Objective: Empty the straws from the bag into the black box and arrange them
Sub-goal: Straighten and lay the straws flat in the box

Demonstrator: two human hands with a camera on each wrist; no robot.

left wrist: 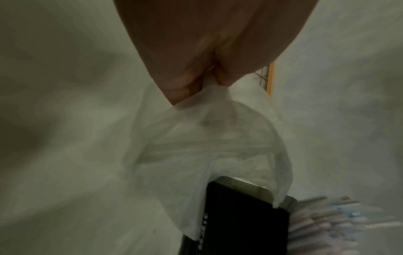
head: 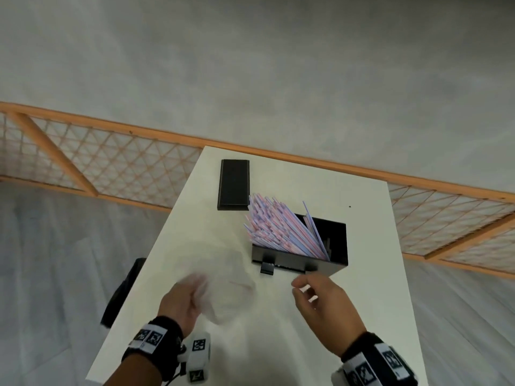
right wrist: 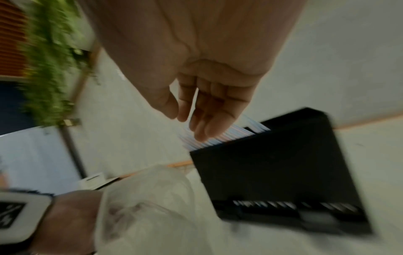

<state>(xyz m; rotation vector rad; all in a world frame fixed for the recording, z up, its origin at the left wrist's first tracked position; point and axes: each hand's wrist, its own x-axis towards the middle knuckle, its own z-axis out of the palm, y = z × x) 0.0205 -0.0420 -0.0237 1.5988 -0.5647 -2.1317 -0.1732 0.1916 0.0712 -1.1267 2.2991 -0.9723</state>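
A black box stands on the white table. A bundle of pink and blue straws leans out of it to the upper left. My left hand grips a crumpled clear plastic bag, blurred, lying left of the box. In the left wrist view the fingers pinch the bag above the box. My right hand hovers just in front of the box with relaxed fingers and holds nothing. The right wrist view shows these fingers over the straws.
A flat black lid lies at the table's far left, behind the straws. A dark chair stands off the left table edge. An orange lattice fence runs behind the table.
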